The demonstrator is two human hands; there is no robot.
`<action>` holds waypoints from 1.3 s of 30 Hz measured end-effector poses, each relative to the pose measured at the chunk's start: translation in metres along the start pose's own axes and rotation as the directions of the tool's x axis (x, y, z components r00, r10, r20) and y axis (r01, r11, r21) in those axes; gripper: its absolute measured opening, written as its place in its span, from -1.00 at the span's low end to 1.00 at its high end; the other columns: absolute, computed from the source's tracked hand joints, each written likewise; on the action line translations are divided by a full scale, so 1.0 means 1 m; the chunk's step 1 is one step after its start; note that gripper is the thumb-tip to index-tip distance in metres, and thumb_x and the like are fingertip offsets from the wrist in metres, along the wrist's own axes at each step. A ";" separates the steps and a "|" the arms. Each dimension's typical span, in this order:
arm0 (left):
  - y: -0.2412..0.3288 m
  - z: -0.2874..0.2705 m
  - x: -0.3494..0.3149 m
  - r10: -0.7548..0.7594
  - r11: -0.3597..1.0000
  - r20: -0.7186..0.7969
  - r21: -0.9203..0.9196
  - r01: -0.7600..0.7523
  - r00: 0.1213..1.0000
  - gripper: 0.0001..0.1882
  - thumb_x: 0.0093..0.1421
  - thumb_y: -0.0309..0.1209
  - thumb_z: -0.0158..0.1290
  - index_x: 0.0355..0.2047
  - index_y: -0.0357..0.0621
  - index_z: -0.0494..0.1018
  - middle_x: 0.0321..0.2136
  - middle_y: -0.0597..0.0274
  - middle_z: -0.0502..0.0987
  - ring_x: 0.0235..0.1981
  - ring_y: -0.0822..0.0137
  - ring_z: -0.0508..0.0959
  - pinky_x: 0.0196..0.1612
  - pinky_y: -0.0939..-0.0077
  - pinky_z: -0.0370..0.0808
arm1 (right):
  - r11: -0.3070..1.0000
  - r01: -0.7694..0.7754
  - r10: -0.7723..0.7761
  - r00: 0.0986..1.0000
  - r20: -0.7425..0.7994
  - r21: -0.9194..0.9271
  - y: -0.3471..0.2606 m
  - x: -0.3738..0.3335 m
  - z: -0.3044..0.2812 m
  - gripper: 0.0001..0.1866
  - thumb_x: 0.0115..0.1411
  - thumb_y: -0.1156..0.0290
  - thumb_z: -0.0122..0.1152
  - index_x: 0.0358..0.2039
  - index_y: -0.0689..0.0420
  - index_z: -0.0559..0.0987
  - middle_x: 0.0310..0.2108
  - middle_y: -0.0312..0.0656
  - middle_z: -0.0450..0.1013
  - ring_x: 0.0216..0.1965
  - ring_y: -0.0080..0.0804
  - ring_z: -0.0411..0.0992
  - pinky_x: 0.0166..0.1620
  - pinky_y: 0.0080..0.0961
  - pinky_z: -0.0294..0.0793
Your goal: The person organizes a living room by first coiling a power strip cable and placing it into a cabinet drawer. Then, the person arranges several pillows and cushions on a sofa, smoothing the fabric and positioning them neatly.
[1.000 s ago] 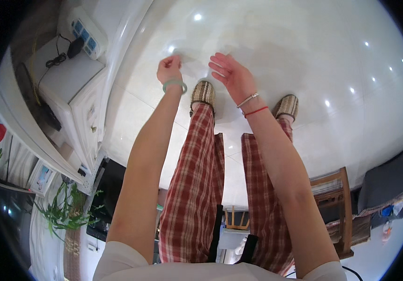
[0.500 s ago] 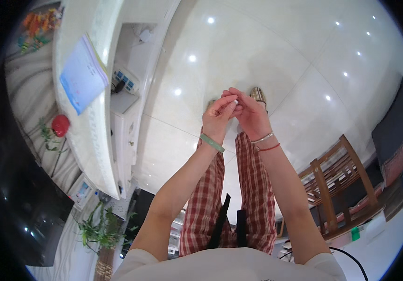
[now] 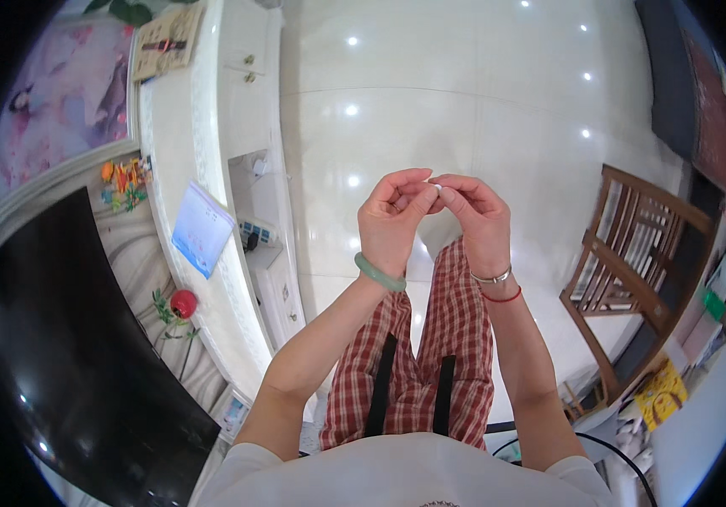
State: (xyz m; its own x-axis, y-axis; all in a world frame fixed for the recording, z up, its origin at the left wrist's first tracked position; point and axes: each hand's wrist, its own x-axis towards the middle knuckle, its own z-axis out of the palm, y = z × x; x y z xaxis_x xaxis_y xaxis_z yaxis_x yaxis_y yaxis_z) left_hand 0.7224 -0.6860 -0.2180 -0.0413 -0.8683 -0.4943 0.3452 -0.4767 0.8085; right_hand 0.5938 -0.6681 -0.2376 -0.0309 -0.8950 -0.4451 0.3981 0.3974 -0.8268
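Observation:
A small white object (image 3: pixel 438 188), too small to name, sits between the fingertips in front of my body. My left hand (image 3: pixel 391 215) is closed in a pinch at its left side, the thumb pressed toward the index finger. From the other side my right hand (image 3: pixel 483 218) pinches at the same spot, so the two hands meet there. A green bangle (image 3: pixel 380 274) circles my left wrist. On the right wrist are a silver bracelet (image 3: pixel 493 276) and a red string (image 3: pixel 500 297).
Along the left runs a white cabinet (image 3: pixel 249 110) carrying a blue-and-white booklet (image 3: pixel 202 230) and a red round pot (image 3: pixel 183 303). A large black screen (image 3: pixel 67 338) stands beyond it. To the right is a wooden chair (image 3: pixel 633 253); glossy tiles (image 3: pixel 430 68) cover the floor.
The view has turned, bringing a framed picture and more of the cabinet into sight. My right hand has gone from extended fingers to a pinch, and the white object shows between both hands.

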 end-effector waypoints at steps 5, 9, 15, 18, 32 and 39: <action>-0.012 0.057 -0.029 -0.056 0.998 0.111 0.024 0.053 0.992 -0.77 0.18 -0.60 0.03 -0.13 -0.33 0.42 -0.29 0.11 0.53 -0.25 0.37 0.55 -0.13 0.48 0.57 | 0.967 -0.023 0.053 0.992 -0.112 0.253 -0.022 -0.041 -0.045 -0.81 0.24 0.44 0.09 -0.18 0.26 0.50 -0.22 -0.24 0.48 -0.21 -0.52 0.43 -0.08 -0.51 0.43; -0.043 0.098 -0.046 -0.075 0.992 0.196 0.112 0.054 0.978 -0.78 0.17 -0.60 0.04 -0.14 -0.35 0.44 -0.25 0.10 0.54 -0.22 0.37 0.54 -0.11 0.48 0.54 | 0.876 -0.034 0.117 0.983 -0.143 0.480 -0.032 -0.067 -0.088 -0.80 0.25 0.40 0.08 -0.18 0.22 0.51 -0.22 -0.24 0.47 -0.21 -0.49 0.42 -0.07 -0.47 0.40; -0.077 0.174 -0.083 -0.079 0.979 0.291 0.203 0.020 0.953 -0.81 0.16 -0.63 0.05 -0.19 -0.35 0.46 -0.22 0.10 0.54 -0.20 0.38 0.54 -0.14 0.52 0.52 | 0.825 -0.006 0.147 0.968 -0.205 0.565 -0.051 -0.114 -0.161 -0.78 0.24 0.37 0.10 -0.19 0.24 0.51 -0.25 -0.24 0.47 -0.25 -0.49 0.41 -0.11 -0.47 0.39; -0.089 0.211 -0.096 -0.063 0.956 0.352 0.289 -0.044 0.934 -0.82 0.16 -0.63 0.04 -0.20 -0.35 0.46 -0.23 0.10 0.55 -0.21 0.39 0.54 -0.15 0.53 0.54 | 0.830 0.065 0.107 0.956 -0.272 0.554 -0.077 -0.140 -0.191 -0.77 0.24 0.36 0.11 -0.20 0.26 0.51 -0.28 -0.24 0.47 -0.27 -0.50 0.41 -0.13 -0.51 0.40; -0.066 0.406 -0.180 -0.275 0.942 0.605 0.324 0.084 0.748 -0.87 0.23 -0.50 0.03 -0.26 -0.33 0.43 -0.32 0.18 0.54 -0.34 0.46 0.55 -0.20 0.58 0.55 | 0.804 0.424 -0.082 0.774 -0.628 0.417 -0.214 -0.258 -0.292 -0.80 0.19 0.48 0.14 -0.19 0.29 0.48 -0.22 -0.16 0.47 -0.21 -0.43 0.45 -0.09 -0.48 0.46; -0.080 0.470 -0.201 -0.448 0.886 0.687 0.428 0.181 0.572 -0.83 0.24 -0.44 0.03 -0.22 -0.30 0.41 -0.34 0.17 0.53 -0.31 0.38 0.56 -0.16 0.48 0.57 | 0.772 0.498 -0.081 0.693 -0.716 0.395 -0.237 -0.298 -0.341 -0.83 0.18 0.48 0.16 -0.22 0.25 0.49 -0.24 -0.19 0.47 -0.22 -0.43 0.45 -0.11 -0.44 0.47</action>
State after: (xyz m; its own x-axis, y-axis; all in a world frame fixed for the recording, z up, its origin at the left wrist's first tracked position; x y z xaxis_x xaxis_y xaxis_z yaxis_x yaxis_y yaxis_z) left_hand 0.2621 -0.5375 -0.0329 -0.8223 -0.3774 -0.4259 -0.1027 -0.6377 0.7634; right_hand 0.1956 -0.4267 -0.0261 -0.7102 -0.5075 -0.4880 0.6540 -0.2189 -0.7242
